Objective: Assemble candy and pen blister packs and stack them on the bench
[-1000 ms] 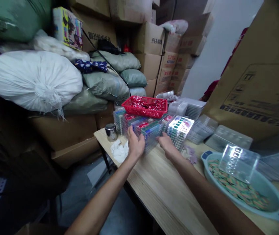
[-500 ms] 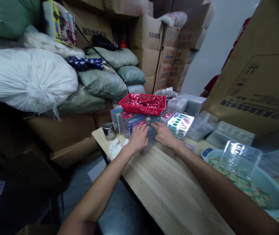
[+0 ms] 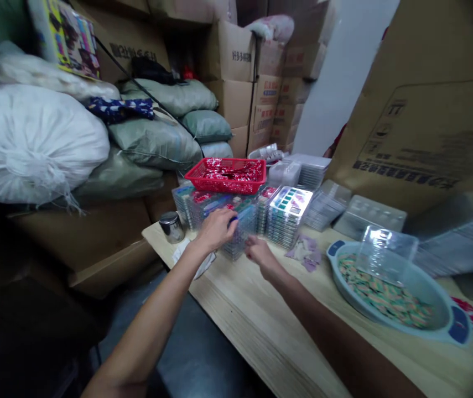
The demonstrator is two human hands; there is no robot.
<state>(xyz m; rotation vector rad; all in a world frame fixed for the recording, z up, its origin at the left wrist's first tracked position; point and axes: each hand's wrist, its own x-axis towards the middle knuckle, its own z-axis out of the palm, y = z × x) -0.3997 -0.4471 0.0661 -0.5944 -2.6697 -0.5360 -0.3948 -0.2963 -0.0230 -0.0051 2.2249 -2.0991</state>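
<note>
your left hand [image 3: 215, 231] is at the near top of a clear plastic stack [image 3: 240, 235] that stands on the desk [image 3: 261, 326], just in front of the row of filled stacks. a small blue thing shows at your left fingers, which curl over the stack's edge; you can't tell from this view whether they're clamped on it. your right hand [image 3: 261, 255] sits just beside the foot of that stack, its fingers loosely curled together, and you can't tell if anything is in them.

the step in hand looks like handling that one stack, so the next move calls for steady support, since it stands tall and narrow.

count what's around you: about five filled stacks, though the overlap makes that uncertain, and one of them has a colourful top tray [image 3: 290, 202]. behind them is one red plastic basket [image 3: 225, 176] of red-wrapped pieces [image 3: 230, 172]. to your left are one steel canister [image 3: 172, 228] and one white cloth [image 3: 203, 266], partly hidden by your forearm. to your right are four lots of empty clear trays [image 3: 367, 215], one small heap of lilac scraps [image 3: 306, 251], and one pale blue tub [image 3: 369, 312] of green and orange pieces [image 3: 381, 293], with one clear tray [image 3: 385, 254] propped in it.
</note>
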